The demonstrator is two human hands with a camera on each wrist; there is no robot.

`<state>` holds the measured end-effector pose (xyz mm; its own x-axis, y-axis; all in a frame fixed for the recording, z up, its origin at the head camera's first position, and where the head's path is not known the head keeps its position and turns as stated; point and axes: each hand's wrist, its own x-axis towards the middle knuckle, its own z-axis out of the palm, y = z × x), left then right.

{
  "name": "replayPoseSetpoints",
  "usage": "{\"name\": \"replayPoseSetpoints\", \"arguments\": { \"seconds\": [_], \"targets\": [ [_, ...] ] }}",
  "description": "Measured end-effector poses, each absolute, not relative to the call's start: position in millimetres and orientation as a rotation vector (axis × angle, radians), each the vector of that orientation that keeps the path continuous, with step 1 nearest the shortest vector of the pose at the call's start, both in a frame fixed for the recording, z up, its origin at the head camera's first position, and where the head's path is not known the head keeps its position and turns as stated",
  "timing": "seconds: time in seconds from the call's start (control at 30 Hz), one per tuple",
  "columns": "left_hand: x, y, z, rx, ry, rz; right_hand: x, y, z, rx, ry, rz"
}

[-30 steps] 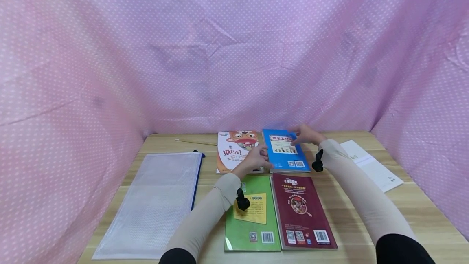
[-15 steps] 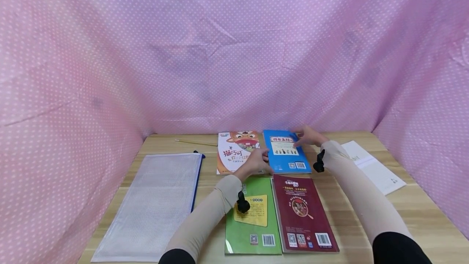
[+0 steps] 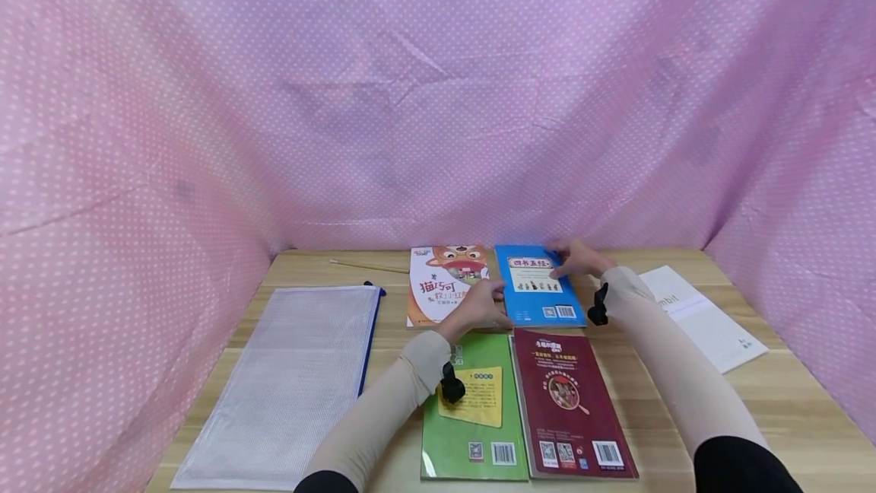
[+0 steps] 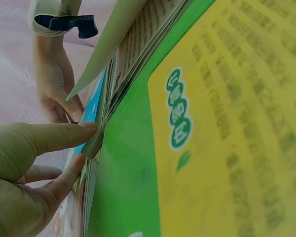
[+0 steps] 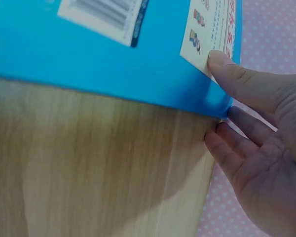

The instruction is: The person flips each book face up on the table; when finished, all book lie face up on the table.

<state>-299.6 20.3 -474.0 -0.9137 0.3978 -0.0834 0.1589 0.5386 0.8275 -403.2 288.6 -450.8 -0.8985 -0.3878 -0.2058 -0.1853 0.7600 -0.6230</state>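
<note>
A blue book lies flat at the back of the table. At its far right corner, my right hand pinches it, the thumb on the cover and the fingers by the edge. My left hand touches the book's left side, its thumb and fingers extended, as the left wrist view shows. Beside that hand lies a white picture book with a cartoon animal cover, partly covered by the hand. Nearer the front are a green book, partly behind the left wrist, and a maroon book.
A white mesh zip pouch with a blue zip lies at the left. A thin yellow stick lies behind it. On the right, partly behind the right forearm, is a white book or notebook. Pink dotted cloth hangs around the wooden table.
The right hand's fingers have closed in on the blue book's corner, and the left hand has settled against its left side. The whole view has shifted slightly; the books stay in place.
</note>
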Motion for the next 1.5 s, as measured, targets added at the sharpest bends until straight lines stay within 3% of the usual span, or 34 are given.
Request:
{"name": "replayPoseSetpoints", "arguments": {
  "seconds": [0.87,1.5],
  "targets": [
    [-309,16,-474,0.546,2.442,1.272,-383,304,-456,-0.42,2.714,-0.784],
    [-316,21,-477,0.54,2.252,1.398,-400,317,-458,-0.291,2.604,-0.878]
  ]
}}
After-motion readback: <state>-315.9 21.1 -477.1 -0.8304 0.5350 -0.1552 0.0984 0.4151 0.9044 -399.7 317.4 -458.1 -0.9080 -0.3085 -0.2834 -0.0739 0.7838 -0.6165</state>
